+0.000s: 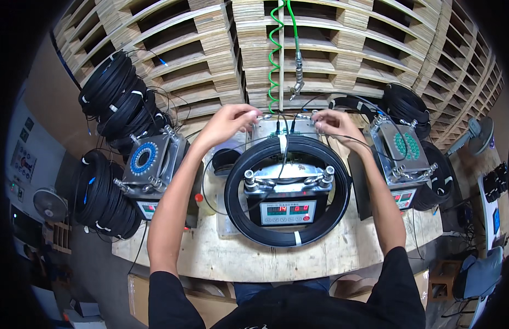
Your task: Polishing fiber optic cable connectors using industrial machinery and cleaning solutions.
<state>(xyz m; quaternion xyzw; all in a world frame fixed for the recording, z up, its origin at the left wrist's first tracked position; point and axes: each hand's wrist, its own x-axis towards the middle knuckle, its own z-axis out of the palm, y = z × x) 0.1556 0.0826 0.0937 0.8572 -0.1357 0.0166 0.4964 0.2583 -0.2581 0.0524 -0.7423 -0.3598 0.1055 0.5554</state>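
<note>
A fiber-optic polishing machine (287, 211) with a red-lit display stands in the middle of the bench. A coil of black cable (232, 205), bound with white ties, rests around its front. Two connector ends of the cable stand in the machine's metal top plate (265, 129). My left hand (228, 127) is closed at the plate's far left corner, fingertips on a metal clamp knob (263, 117). At the far right corner my right hand (340, 127) curls its fingers at the matching clamp knob (305, 116). Part of each knob is hidden by my fingers.
Similar machines stand left, with a blue-ringed plate (144, 159), and right, with green connectors (406, 146). Black cable coils (109, 192) are piled at the left, more at the right. A green coiled air hose (274, 55) with a nozzle hangs before wooden pallets (210, 41).
</note>
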